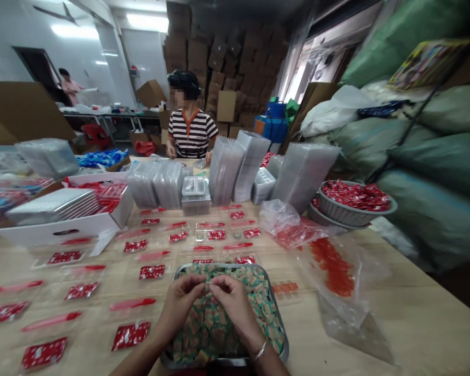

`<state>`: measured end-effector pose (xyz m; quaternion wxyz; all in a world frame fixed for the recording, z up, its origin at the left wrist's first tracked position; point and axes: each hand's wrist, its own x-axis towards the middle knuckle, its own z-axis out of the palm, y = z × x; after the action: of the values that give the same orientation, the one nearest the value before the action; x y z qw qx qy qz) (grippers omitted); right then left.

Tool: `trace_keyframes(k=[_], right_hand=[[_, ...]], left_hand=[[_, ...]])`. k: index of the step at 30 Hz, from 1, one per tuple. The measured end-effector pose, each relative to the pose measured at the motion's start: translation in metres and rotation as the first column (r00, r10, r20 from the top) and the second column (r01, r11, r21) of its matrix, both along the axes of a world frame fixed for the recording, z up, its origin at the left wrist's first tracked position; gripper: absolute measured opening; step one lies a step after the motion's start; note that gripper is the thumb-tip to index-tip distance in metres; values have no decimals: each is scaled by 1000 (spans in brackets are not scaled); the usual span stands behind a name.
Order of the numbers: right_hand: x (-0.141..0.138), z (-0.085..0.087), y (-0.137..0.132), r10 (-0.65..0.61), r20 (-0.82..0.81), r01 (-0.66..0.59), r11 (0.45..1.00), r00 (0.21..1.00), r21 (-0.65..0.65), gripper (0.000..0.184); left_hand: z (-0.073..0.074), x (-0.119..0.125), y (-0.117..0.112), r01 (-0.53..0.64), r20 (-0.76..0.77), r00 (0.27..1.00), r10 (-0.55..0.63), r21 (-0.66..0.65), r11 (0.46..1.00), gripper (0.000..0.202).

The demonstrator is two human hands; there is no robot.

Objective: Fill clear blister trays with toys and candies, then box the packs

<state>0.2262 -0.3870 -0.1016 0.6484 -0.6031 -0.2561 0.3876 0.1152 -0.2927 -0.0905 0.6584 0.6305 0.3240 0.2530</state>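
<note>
Both my hands hover over a metal tray (pixel 274 297) heaped with small green-and-orange wrapped sweets (pixel 203 326). My left hand (pixel 180 300) and my right hand (pixel 235 303) meet at the fingertips, fingers curled in a pinch on one small wrapped sweet (pixel 209 285) between them. Left of the tray, clear plastic trays on the wooden table each hold a red packet (pixel 130 335) and a red stick (pixel 131 303).
Stacks of clear plastic trays (pixel 235 169) stand at mid-table. A white box (pixel 62 211) lies left, a grey basket (pixel 352 201) of red packets right, and clear bags (pixel 337 271) of red pieces nearby. A person in a striped shirt (pixel 191 133) works opposite. Big green sacks (pixel 434 156) crowd the right.
</note>
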Motion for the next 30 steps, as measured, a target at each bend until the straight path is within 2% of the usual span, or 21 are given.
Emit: trace_keyframes(k=[4, 6, 10, 13, 16, 20, 23, 25, 26, 28, 30], right_hand=[[3, -2, -2, 18, 178, -11, 999, 984, -39, 9], [4, -3, -4, -8, 256, 22, 998, 967, -53, 6], [7, -3, -7, -15, 340, 30, 999, 940, -39, 21], [10, 3, -8, 47, 421, -27, 998, 906, -53, 12], [7, 12, -5, 71, 489, -33, 996, 869, -86, 10], [6, 16, 4, 132, 566, -69, 989, 814, -131, 13], [36, 11, 13, 148, 554, -102, 988, 819, -113, 10], [78, 5, 18, 75, 518, -50, 997, 852, -62, 9], [103, 1, 21, 26, 503, -3, 999, 864, -46, 12], [152, -8, 26, -78, 526, 123, 991, 847, -51, 15], [190, -18, 33, -116, 574, 201, 976, 811, -86, 13]], left_hand=[[-2, 2, 0, 93, 7, 996, -94, 64, 994, 28], [-3, 4, 0, 119, 19, 993, -120, 61, 991, 29], [-4, 8, -1, 87, 64, 994, -86, -16, 996, 36], [-5, 10, -2, 80, 115, 991, -69, -87, 993, 43], [-7, 12, -2, 50, 122, 992, -35, -119, 992, 46], [-9, 8, -3, 14, 93, 996, -11, -29, 999, 49], [-13, -11, 2, -53, 13, 999, 52, 120, 991, 50], [-21, -37, 8, -177, -72, 977, 203, 266, 947, 48], [-27, -54, 12, -250, -114, 945, 305, 348, 904, 47], [-44, -92, 22, -378, -165, 842, 514, 501, 779, 44], [-64, -131, 31, -451, -159, 741, 652, 602, 659, 41]])
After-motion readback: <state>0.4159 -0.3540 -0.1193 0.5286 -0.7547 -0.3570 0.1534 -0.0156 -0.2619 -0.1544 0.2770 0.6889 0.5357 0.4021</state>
